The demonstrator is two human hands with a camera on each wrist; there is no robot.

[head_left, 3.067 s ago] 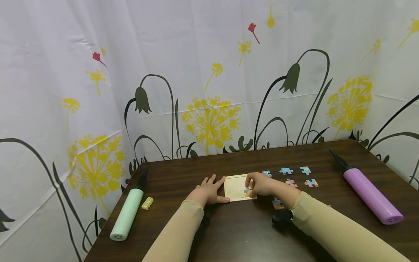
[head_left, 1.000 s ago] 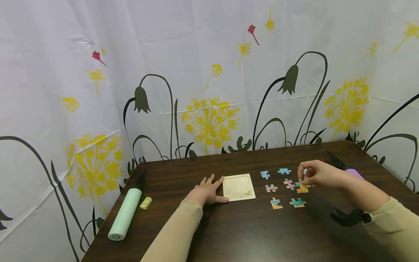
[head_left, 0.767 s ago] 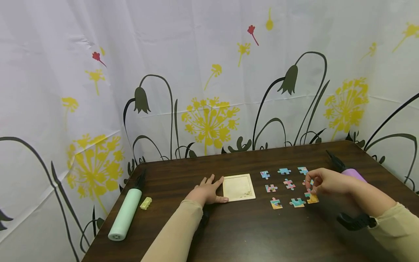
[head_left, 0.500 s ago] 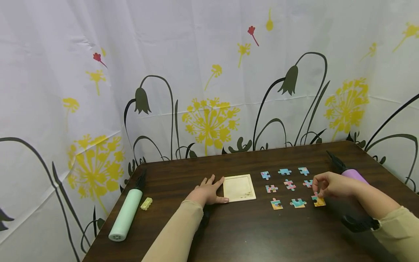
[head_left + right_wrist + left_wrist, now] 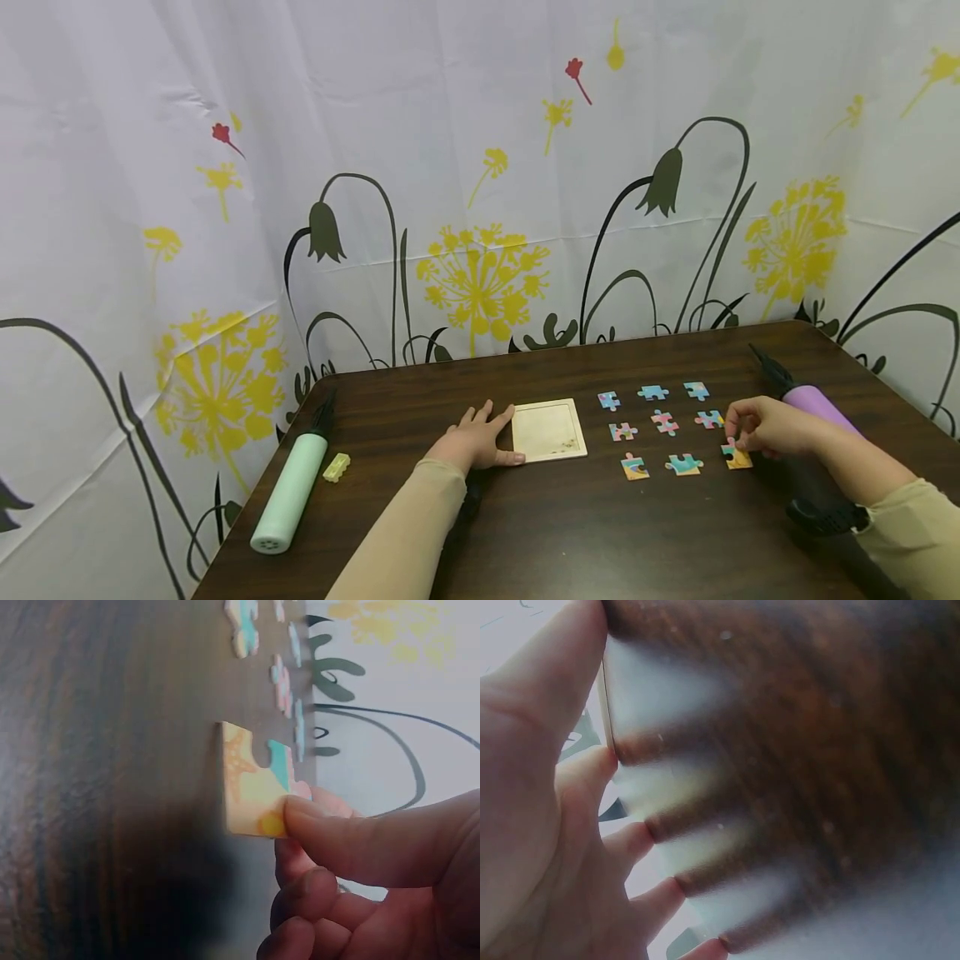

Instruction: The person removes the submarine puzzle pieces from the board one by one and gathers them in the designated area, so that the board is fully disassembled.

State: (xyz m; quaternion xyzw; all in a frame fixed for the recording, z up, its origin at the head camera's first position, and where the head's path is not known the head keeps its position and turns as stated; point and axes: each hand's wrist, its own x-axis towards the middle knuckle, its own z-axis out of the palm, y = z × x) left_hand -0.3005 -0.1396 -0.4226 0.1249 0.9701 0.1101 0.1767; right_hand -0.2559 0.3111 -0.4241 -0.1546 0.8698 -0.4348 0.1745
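Observation:
My right hand [image 5: 768, 429] pinches a yellow and teal corner jigsaw piece [image 5: 737, 457] at the near right end of the spread-out pieces. In the right wrist view the thumb lies on the face of this piece [image 5: 251, 795], which tilts up off the tabletop. My left hand [image 5: 472, 442] lies flat with fingers spread, thumb and forefinger touching the left edge of a pale wooden puzzle tray [image 5: 543, 427]. The left wrist view shows that hand's fingers [image 5: 585, 776] straight on the dark table. Several other pieces, such as a teal one [image 5: 684, 465], lie in rows between tray and right hand.
A mint-green hand pump [image 5: 291, 492] lies at the left beside a small yellow block [image 5: 337, 467]. Partly behind the right hand is a purple hand pump [image 5: 817, 406]. A flower-printed curtain [image 5: 480, 183] hangs behind the table's far edge.
My right hand has lifted the corner piece out of the tray and carried it right, then nearer, to the end of the near row. The left hand has stayed at the tray.

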